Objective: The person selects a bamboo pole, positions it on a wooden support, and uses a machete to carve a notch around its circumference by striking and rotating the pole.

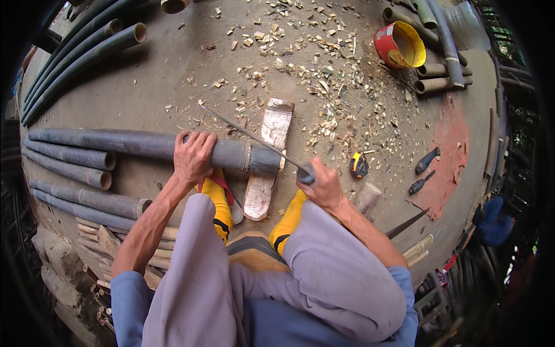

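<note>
My left hand (pixel 195 155) is closed over a thick dark bamboo pole (pixel 127 140), which lies crosswise in front of me. The pole's right end rests across a pale, roughly hewn wooden block (pixel 260 196). In my right hand (pixel 324 184) is a long-bladed tool (pixel 245 130), gripped by its dark grey handle. Its narrow blade shows nearly edge-on, slanting up to the left over the block and past the pole's right end; whether it touches the pole I cannot tell. My feet, in yellow socks (pixel 218 202), are on either side of the block.
More bamboo poles (pixel 87 205) lie at the left and far left (pixel 118 43). Wood chips (pixel 324 75) litter the ground ahead. A red and yellow tin (pixel 399 45) stands far right near short bamboo pieces (pixel 439 85). At right are a yellow-black tape measure (pixel 358 165) and dark tools (pixel 426 160).
</note>
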{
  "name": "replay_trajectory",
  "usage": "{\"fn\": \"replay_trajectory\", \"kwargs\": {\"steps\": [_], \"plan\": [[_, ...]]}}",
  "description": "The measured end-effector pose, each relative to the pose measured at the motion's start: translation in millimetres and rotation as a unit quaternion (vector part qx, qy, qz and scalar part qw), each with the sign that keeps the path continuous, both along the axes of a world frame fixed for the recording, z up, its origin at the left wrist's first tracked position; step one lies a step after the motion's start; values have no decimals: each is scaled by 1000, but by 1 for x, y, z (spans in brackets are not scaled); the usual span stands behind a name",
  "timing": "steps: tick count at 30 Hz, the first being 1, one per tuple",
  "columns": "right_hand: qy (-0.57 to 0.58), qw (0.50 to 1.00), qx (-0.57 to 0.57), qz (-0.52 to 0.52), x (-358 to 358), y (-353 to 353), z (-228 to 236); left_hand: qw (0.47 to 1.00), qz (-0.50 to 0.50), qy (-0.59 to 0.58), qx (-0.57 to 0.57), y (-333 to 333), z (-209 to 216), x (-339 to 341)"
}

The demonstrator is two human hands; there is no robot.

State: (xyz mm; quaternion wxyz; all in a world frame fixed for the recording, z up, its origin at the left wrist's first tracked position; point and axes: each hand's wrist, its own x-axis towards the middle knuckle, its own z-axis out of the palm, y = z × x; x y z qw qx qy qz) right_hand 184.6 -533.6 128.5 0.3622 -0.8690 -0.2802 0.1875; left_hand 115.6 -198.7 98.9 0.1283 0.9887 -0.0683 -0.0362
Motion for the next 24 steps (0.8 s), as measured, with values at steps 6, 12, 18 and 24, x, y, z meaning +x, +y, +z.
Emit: {"fn": "replay_trajectory", "kwargs": {"steps": [6,12,18,24], "plan": [[71,996,-42,-34,7,13,38,995,30,-97,18,-2,-11,-8],[98,978,-182,-1,17,-1,-10,991,26,-124,30,-5,-14,-9],[7,998,43,-53,7,22,42,983,44,-171,50,-3,-24,-15],[89,978,-187,25,17,-14,-12,995,27,-80,46,-10,-4,-11]]}}
